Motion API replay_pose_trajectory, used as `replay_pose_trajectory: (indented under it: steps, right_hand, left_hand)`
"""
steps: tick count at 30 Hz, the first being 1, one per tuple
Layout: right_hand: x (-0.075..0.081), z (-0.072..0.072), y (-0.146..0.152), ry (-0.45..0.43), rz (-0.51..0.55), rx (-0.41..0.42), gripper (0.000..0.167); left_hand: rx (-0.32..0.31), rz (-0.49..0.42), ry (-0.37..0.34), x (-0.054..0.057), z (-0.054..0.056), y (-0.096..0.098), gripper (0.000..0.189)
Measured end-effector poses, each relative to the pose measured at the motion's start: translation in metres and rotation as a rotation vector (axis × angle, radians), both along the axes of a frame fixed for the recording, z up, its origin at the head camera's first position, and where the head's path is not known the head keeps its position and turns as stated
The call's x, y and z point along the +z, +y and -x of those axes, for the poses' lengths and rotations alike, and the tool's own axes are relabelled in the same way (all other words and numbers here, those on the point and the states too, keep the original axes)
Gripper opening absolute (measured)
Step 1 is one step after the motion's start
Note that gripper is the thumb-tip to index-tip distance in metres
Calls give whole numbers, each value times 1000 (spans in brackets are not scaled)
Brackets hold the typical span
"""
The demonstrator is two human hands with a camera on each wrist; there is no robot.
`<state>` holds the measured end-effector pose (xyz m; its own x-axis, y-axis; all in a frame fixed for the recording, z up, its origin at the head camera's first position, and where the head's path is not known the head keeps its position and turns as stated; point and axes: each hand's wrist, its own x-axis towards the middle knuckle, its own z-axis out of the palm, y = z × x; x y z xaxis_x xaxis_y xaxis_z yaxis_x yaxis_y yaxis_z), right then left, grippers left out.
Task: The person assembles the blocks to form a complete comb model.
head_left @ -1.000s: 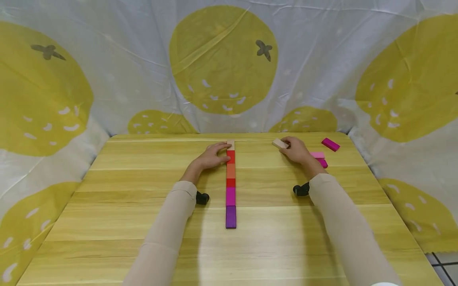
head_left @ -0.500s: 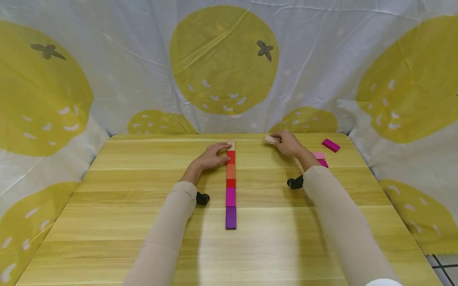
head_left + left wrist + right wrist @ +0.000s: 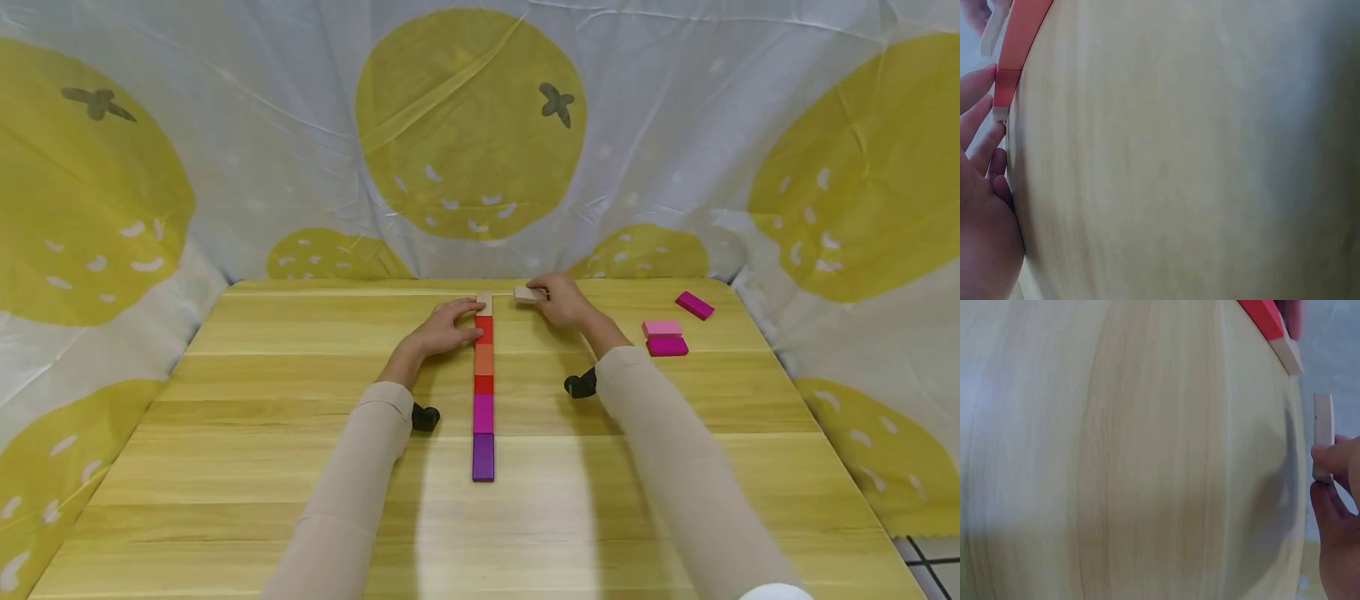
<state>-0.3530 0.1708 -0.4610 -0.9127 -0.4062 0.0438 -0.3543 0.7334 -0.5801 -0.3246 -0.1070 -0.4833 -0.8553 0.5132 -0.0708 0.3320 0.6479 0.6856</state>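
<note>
A straight row of flat blocks runs along the table: a purple block [image 3: 483,457] nearest, then a magenta block [image 3: 483,413], red, an orange block [image 3: 483,360], a red block [image 3: 483,330] and a plain wooden block [image 3: 484,305] at the far end. From the left, my left hand [image 3: 442,326] touches the far end of the row, its thumb at the red block and its fingertips at the wooden one. My right hand [image 3: 564,300] pinches another plain wooden block [image 3: 1323,425] by one end, just right of the row's far end and raised over the table.
On the right of the table [image 3: 300,467] lie a pink block [image 3: 662,328] with a magenta block touching its near side, and a loose magenta block [image 3: 694,305] farther back. A fruit-patterned cloth [image 3: 637,125] hangs close behind the table's far edge.
My right hand has carried the wooden block leftward toward the row's far end, uncovering the pink and magenta blocks. My left hand has stayed in place.
</note>
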Motion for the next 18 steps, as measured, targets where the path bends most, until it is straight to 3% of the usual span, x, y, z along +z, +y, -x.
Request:
replay_pose_trajectory:
  steps: [18]
  right_hand:
    - [-14, 7, -37, 4, -42, -15, 37]
  left_hand:
    - [33, -17, -6, 1, -2, 3, 59]
